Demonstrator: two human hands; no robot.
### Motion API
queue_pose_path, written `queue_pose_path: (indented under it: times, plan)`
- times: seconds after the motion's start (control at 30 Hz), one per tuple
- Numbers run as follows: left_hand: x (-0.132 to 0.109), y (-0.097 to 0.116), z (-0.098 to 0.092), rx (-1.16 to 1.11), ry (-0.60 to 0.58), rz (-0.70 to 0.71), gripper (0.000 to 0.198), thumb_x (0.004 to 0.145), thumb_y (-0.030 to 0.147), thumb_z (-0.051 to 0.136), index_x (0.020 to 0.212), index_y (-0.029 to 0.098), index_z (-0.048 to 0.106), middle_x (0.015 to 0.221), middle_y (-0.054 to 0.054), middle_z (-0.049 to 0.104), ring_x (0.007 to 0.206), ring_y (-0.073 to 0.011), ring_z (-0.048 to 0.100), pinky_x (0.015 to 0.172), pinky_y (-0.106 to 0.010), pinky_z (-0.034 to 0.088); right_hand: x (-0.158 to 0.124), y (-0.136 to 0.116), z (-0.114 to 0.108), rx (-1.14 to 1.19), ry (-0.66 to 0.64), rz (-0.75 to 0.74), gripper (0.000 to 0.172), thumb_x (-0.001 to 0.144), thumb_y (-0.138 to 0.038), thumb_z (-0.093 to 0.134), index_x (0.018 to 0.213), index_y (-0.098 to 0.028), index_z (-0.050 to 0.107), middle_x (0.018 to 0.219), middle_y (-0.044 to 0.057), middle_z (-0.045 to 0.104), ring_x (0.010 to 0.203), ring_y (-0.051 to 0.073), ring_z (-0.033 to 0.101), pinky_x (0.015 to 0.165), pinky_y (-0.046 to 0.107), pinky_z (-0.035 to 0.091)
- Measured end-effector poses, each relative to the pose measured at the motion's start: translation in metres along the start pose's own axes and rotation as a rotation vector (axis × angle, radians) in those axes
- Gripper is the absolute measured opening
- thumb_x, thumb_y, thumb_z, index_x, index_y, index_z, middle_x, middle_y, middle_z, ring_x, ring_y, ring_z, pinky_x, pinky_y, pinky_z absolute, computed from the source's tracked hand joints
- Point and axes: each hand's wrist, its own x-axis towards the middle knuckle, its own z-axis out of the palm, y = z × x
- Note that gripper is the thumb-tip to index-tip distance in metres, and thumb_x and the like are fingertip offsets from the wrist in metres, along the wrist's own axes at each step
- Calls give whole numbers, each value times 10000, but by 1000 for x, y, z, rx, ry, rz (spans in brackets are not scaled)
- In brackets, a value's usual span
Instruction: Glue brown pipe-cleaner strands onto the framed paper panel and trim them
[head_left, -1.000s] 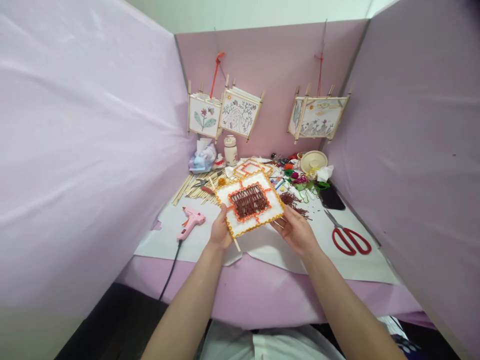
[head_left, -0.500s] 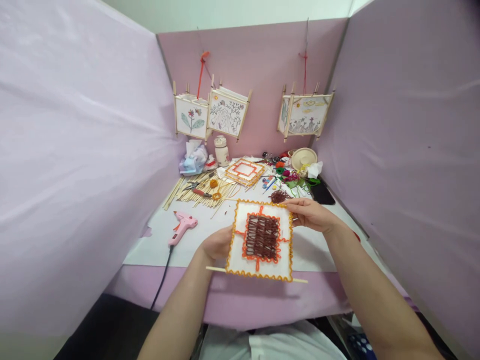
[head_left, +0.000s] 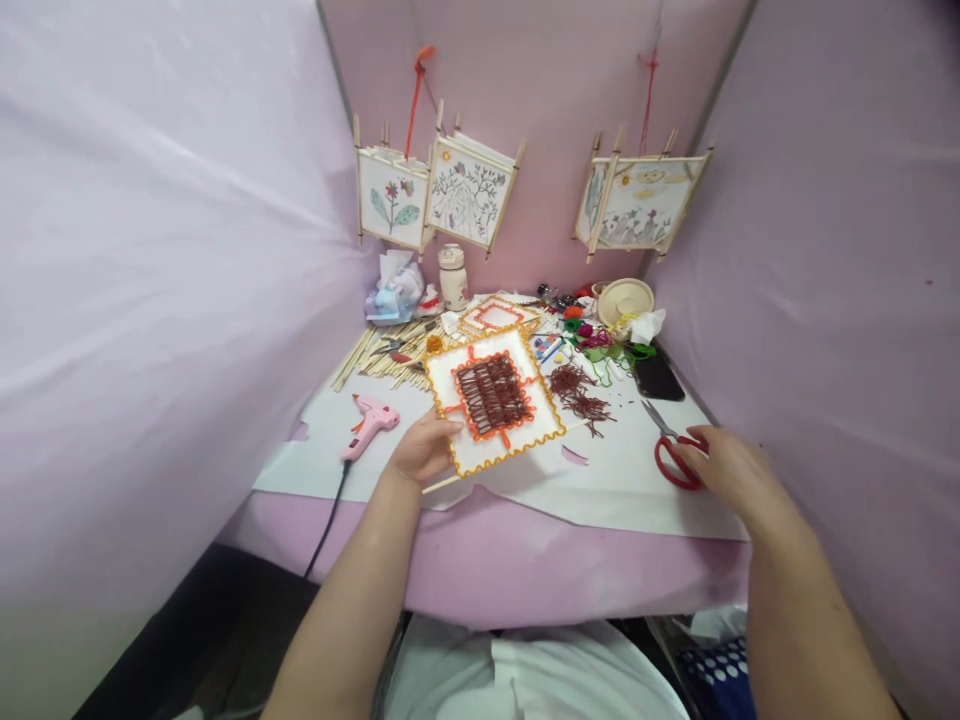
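Note:
My left hand (head_left: 426, 447) is closed on the lower left edge of a square white panel (head_left: 493, 395). Wavy mustard yarn borders this panel, and an orange yarn frame in its middle surrounds rows of dark brown yarn. The panel is tilted above the table, with a thin stick showing along its lower edge. At the right side of the table, my right hand (head_left: 731, 468) grips the red handles of a pair of scissors (head_left: 661, 420), whose blades point away to the left. Loose brown yarn pieces (head_left: 589, 408) lie between the panel and the scissors.
A pink glue gun (head_left: 369, 425) with a black cord lies at left. Thin sticks (head_left: 356, 360), pliers (head_left: 390, 347) and another yarn-edged panel (head_left: 499, 312) are behind. A bottle (head_left: 452, 280), yarn balls (head_left: 584, 331) and a phone (head_left: 658, 375) stand or lie farther back. Drawn-on lanterns (head_left: 469, 190) hang above.
My right hand has let go of the panel and moved right to the scissors. The panel, in my left hand, has turned and moved up. The camera view has tipped down.

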Motion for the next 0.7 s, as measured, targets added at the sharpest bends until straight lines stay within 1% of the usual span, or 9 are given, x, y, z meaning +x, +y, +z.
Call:
queue_pose_path:
  times: [0.03, 0.1, 0.17, 0.23, 0.3, 0.37, 0.47, 0.57, 0.7]
  plan:
    - [0, 1, 1, -4, 14, 12, 460, 679, 54, 679, 1133, 124, 676, 1104, -108, 739, 982, -260, 712, 905, -392, 567, -1, 2, 3, -47, -41, -20, 336, 885, -410, 482, 897, -146, 689, 852, 146, 696, 755, 256, 637, 636, 325, 397]
    - [2, 3, 3, -10, 35, 27, 477, 673, 57, 673, 1147, 112, 667, 1130, -122, 729, 1020, -277, 702, 931, -410, 556, -1, 2, 10, -105, -90, -40, 323, 891, -397, 463, 822, -159, 670, 835, 134, 679, 716, 235, 618, 617, 316, 374]
    - [3, 4, 2, -14, 62, 60, 487, 668, 64, 669, 1152, 112, 662, 1142, -126, 724, 1049, -294, 691, 946, -430, 548, 0, 1, 15, -162, -85, -5, 333, 877, -434, 488, 819, -150, 653, 867, 150, 666, 731, 246, 615, 614, 318, 374]
    - [6, 4, 1, -27, 107, 108, 505, 656, 60, 662, 1156, 126, 658, 1132, -114, 729, 1073, -303, 681, 961, -444, 539, 0, 2, 18, -198, -81, 64, 376, 866, -489, 511, 839, -136, 639, 864, 161, 656, 733, 258, 612, 609, 323, 380]
    - [8, 4, 0, -47, 146, 146, 537, 640, 51, 651, 1169, 138, 652, 1128, -104, 732, 1113, -311, 663, 981, -455, 525, 0, 4, 19, -200, -121, 125, 394, 865, -518, 512, 832, -142, 622, 817, 147, 649, 693, 252, 604, 591, 325, 383]
    - [9, 5, 1, -64, 169, 174, 557, 629, 44, 635, 1176, 145, 649, 1134, -101, 730, 1153, -321, 641, 990, -461, 518, -1, 5, 17, -185, -166, 153, 364, 874, -499, 496, 805, -160, 607, 759, 126, 642, 637, 237, 591, 574, 325, 381]
    - [8, 6, 4, -77, 190, 199, 564, 627, 33, 607, 1173, 164, 655, 1150, -92, 727, 1190, -325, 618, 984, -459, 521, -4, 6, 14, -171, -158, 139, 333, 876, -470, 479, 768, -178, 596, 707, 121, 636, 583, 229, 573, 562, 330, 381]
    - [6, 8, 4, -96, 198, 217, 580, 631, 27, 597, 1189, 176, 648, 1161, -84, 725, 1202, -323, 610, 983, -460, 521, -8, 5, 13, -164, -133, 131, 368, 850, -502, 503, 689, -183, 587, 667, 132, 639, 548, 232, 563, 555, 340, 392]
    - [5, 10, 3, -112, 190, 230, 613, 641, 39, 608, 1242, 156, 617, 1154, -94, 726, 1183, -320, 623, 1001, -462, 510, -11, 8, 13, -142, -177, 168, 431, 840, -533, 504, 578, -195, 560, 625, 158, 641, 506, 240, 560, 550, 364, 408]
